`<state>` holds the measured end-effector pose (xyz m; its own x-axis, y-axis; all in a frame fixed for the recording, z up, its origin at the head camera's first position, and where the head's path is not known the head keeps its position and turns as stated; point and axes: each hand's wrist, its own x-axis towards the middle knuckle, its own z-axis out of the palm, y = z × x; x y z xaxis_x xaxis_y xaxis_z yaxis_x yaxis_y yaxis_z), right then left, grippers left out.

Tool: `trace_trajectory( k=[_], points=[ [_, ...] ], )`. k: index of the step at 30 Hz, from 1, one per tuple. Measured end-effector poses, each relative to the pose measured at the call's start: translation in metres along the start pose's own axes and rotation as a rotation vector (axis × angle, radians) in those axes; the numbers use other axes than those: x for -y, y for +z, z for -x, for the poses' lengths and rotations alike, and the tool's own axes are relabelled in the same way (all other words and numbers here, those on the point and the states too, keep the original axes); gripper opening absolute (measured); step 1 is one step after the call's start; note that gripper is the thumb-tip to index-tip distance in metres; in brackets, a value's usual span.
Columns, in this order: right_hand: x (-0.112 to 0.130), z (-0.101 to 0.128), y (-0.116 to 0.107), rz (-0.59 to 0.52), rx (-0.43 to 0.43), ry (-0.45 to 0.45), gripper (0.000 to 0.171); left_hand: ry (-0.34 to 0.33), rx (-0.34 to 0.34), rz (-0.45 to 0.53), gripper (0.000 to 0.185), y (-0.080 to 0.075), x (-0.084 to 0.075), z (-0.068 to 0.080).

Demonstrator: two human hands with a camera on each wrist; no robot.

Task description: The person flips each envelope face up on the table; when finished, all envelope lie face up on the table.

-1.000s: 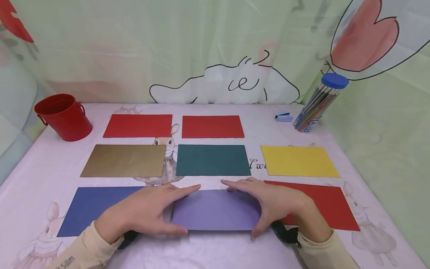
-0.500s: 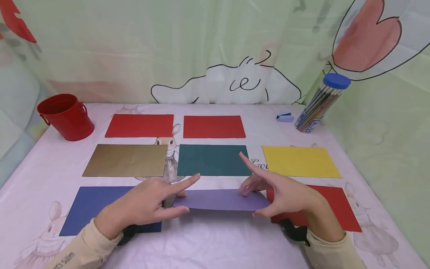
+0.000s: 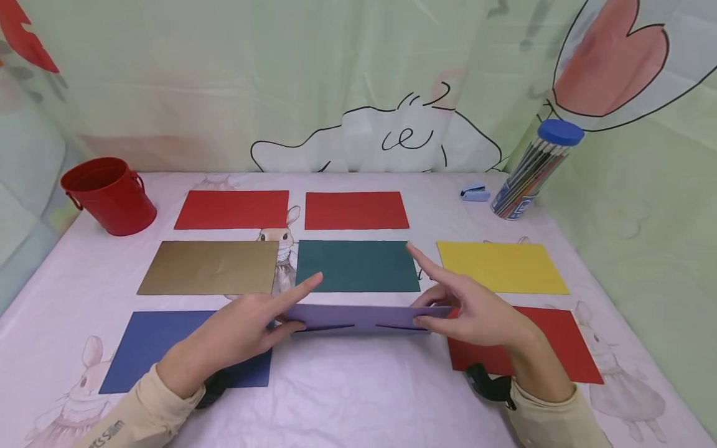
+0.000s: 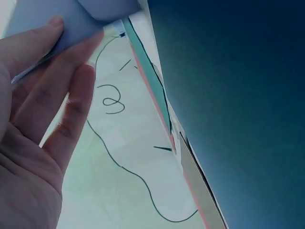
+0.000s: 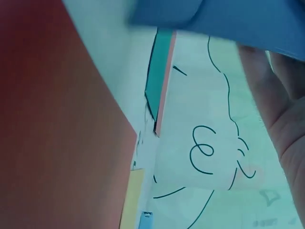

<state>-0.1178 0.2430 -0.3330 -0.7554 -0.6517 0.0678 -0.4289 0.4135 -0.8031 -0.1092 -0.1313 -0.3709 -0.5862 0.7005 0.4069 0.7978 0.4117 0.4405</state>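
A purple envelope is tilted up above the near middle of the table, seen nearly edge-on in the head view with dark flap lines along its side. My left hand pinches its left end between thumb and fingers, index finger pointing away. At the right end, my right hand pinches it likewise, with the index finger raised. The left wrist view shows the thumb on the envelope and its flap edge. In the right wrist view the fingers reach behind the envelope; the thumb is hidden.
A blue rectangle lies under the left forearm, a red one by the right. Behind are gold, green, yellow and two red rectangles. A red bucket, stapler and pencil tub stand farther back.
The purple envelope lay flat between my spread hands; now it is gripped at both ends and its near edge is tipped up. Both index fingers have lifted off, and my right hand moved rightward.
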Motion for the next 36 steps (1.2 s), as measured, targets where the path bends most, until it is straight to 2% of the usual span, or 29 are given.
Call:
trace_trajectory(
  k=[5,8,13,17,21,26,31,36],
  points=[
    [-0.002,-0.002,0.002,0.1,-0.056,0.004,0.098,-0.035,0.016,0.064,0.088,-0.001,-0.001,-0.002],
    [-0.004,-0.004,0.004,0.127,-0.063,0.007,0.097,-0.084,0.042,0.115,0.079,-0.002,0.0,-0.003],
    [-0.007,-0.008,0.006,0.107,-0.019,0.064,0.097,-0.212,0.109,0.229,0.068,-0.003,0.003,-0.002],
    [-0.009,-0.009,0.007,0.093,0.024,0.075,0.09,-0.259,0.128,0.291,0.067,-0.003,0.006,0.0],
    [-0.012,-0.009,0.007,0.082,0.065,0.055,0.074,-0.303,0.143,0.343,0.066,-0.002,0.008,0.0],
    [-0.015,-0.008,0.006,0.076,0.11,0.079,0.058,-0.369,0.172,0.359,0.068,0.0,0.006,-0.001],
    [-0.019,-0.009,0.008,0.086,0.155,0.109,0.06,-0.438,0.224,0.36,0.069,0.0,0.002,-0.002],
    [-0.021,-0.01,0.009,0.107,0.182,0.137,0.062,-0.464,0.243,0.319,0.069,0.001,-0.001,-0.004]
  ],
)
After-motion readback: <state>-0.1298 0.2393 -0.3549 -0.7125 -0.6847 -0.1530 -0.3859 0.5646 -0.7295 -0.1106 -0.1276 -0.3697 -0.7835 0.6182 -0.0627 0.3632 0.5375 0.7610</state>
